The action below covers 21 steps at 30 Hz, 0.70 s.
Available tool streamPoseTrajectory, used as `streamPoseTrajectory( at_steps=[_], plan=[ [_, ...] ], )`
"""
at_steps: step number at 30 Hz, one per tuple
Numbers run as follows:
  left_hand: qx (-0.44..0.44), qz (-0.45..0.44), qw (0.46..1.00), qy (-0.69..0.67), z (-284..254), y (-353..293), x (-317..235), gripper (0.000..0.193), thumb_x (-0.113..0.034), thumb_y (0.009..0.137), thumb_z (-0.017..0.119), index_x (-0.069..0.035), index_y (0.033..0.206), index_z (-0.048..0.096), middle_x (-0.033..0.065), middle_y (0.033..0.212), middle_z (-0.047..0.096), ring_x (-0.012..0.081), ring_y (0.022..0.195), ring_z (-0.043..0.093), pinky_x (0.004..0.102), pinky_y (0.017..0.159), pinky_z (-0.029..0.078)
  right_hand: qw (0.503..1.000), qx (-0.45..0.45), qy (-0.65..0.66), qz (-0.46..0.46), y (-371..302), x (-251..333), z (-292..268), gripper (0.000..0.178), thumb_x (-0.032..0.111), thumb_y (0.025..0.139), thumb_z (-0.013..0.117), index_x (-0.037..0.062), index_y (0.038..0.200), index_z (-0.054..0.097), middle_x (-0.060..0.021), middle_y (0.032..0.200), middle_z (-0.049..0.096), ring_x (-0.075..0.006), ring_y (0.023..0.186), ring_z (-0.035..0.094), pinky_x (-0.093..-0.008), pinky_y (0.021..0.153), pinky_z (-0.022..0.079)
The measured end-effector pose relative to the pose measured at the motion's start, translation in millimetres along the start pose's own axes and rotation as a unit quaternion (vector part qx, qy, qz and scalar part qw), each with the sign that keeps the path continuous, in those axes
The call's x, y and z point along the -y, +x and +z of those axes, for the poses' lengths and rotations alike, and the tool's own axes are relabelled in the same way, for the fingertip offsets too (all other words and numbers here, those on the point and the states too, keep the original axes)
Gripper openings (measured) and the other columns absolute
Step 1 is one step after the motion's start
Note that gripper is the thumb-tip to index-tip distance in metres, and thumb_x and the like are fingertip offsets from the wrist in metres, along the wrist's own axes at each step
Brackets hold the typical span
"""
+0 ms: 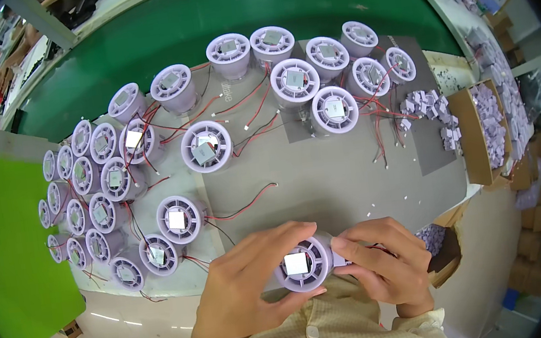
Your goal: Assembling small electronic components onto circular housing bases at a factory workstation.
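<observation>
Close to my body, at the table's near edge, my left hand [247, 285] curls its thumb and fingers round a lavender fan-like plastic housing [303, 264]. The housing has a spoked ring and a shiny square metal plate at its centre, turned up toward me. Against its right side my right hand [388, 262] pinches a small lavender plastic piece [340, 258], partly hidden by the fingers. Whether that piece is seated in the housing I cannot tell. Red wire shows beside the right fingers.
Many similar housings [181, 220] with red and black wires stand at the left and back. Small lavender pieces lie piled [429, 107] at the right, beside a cardboard box [470, 136] of more. Another open box [443, 249] sits below the table's right edge. A green strip [305, 5] runs behind.
</observation>
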<state>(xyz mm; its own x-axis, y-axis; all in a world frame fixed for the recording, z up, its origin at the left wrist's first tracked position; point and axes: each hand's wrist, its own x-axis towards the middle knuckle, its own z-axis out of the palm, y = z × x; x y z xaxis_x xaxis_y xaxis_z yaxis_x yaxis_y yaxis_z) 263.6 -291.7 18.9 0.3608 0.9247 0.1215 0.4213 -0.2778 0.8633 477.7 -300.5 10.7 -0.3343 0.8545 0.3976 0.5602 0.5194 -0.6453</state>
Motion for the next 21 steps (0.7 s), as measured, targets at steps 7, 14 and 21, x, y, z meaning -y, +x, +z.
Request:
streamPoseTrajectory(
  at_steps=[7, 14, 21],
  plan=[
    [-0.011, -0.019, 0.997, -0.075, 2.5, 1.6, -0.7, 0.066, -0.015, 0.063, 0.09, -0.004, 0.123, 0.065, 0.0124, 0.116, 0.069, 0.0275, 0.1, 0.067, 0.0339, 0.079, 0.055, 1.0, -0.017, -0.001, -0.025, -0.1, -6.4, -3.8, 0.036, 0.023, 0.066, 0.083, 0.0105, 0.099, 0.078, -0.0068, 0.087, 0.067, -0.0216, 0.069, 0.063, -0.0293, 0.054, 0.048],
    [0.028, -0.095, 0.978, -0.182, 2.8, -1.9, 0.4, 0.065, -0.014, 0.069, 0.089, -0.002, 0.126, 0.06, 0.0107, 0.12, 0.068, 0.0238, 0.11, 0.066, 0.035, 0.088, 0.054, 0.998, -0.045, 0.013, -0.047, -3.2, -10.7, -6.0, 0.026, 0.018, 0.073, 0.08, 0.0048, 0.096, 0.076, -0.0128, 0.081, 0.066, -0.0253, 0.068, 0.062, -0.0311, 0.056, 0.048],
    [-0.077, 0.055, 0.93, -0.354, 27.7, -3.8, 6.4, 0.111, -0.002, 0.067, 0.089, -0.007, 0.153, 0.019, 0.021, 0.13, 0.061, 0.0253, 0.121, 0.06, 0.0404, 0.106, 0.044, 0.996, -0.061, 0.052, 0.042, 7.5, 24.2, -22.5, 0.021, 0.009, 0.089, 0.07, -0.0042, 0.105, 0.073, -0.023, 0.102, 0.069, -0.0367, 0.088, 0.068, -0.038, 0.077, 0.054]
  ],
)
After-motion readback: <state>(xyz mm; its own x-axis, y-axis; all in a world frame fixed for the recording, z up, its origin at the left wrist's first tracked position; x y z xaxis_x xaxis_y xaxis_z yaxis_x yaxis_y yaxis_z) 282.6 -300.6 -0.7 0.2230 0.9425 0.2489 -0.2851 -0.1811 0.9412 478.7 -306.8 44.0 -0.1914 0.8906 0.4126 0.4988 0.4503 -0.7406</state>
